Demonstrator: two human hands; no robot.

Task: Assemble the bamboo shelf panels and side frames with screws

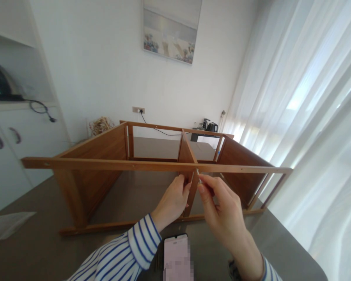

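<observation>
A brown wooden shelf frame point(159, 166) lies on its side on the table, its boards standing upright between long rails. My left hand point(172, 201) is closed round the edge of the middle shelf board point(190, 201), just below the upper front rail; some of its fingers are hidden behind the board. Between the thumb and fingers of my right hand point(224, 208) is a small silver screw point(198, 175). Its tip meets the rail where the middle board joins it. How deep the tip sits cannot be made out.
A phone point(177, 255) lies on the dark table point(128, 257) below my hands. At the left edge is a clear plastic bag point(8, 224). Dried stems point(101, 127) and a black kettle point(212, 127) stand beyond the frame. White curtains point(318, 117) hang on the right.
</observation>
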